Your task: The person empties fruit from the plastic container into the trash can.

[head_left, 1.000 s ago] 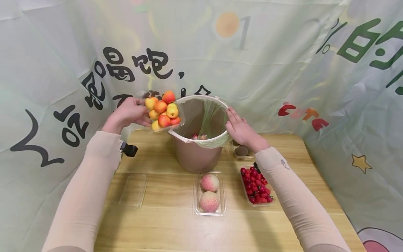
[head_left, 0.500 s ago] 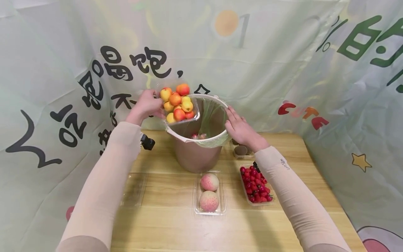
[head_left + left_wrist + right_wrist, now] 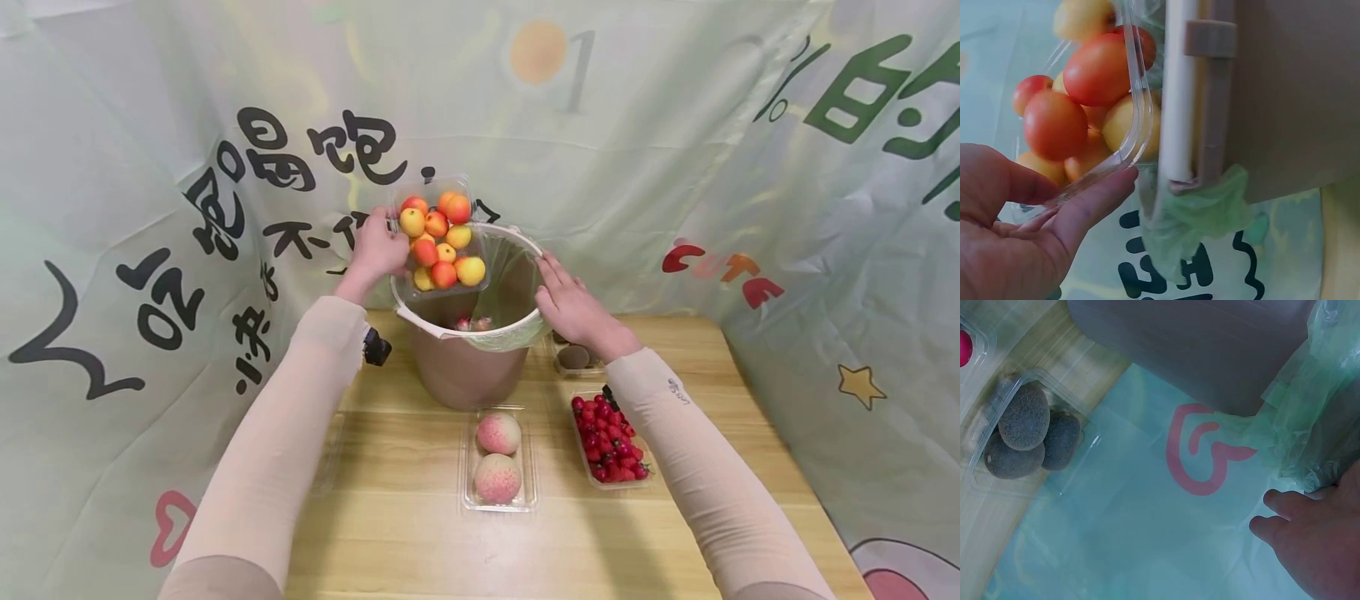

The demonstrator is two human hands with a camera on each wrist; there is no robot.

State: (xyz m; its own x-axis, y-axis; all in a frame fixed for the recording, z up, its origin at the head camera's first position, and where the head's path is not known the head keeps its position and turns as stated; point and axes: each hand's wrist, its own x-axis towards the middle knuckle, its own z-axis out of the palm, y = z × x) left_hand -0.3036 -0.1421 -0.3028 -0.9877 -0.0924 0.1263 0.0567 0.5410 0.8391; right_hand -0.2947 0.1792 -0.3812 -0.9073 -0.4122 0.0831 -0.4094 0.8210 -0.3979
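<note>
My left hand grips the near side of a clear plastic box, thumb and fingers pinching its edge. Small yellow and orange-red fruits fill the box, which tilts over the left rim of a brown trash can. Along the can's right rim rests my right hand, its fingers straight and lying over the green bag that lines it. A few reddish round items lie inside the can.
Two pink peaches sit in a clear tray in front of the can. Right of them stands a box of red berries and cherry-like fruits. Dark kiwi-like fruits lie in another clear box. Printed cloth surrounds the wooden table.
My left hand has carried the box of fruits rightward and up over the can's rim, and the box has tilted further. The right hand has stayed on the rim.
</note>
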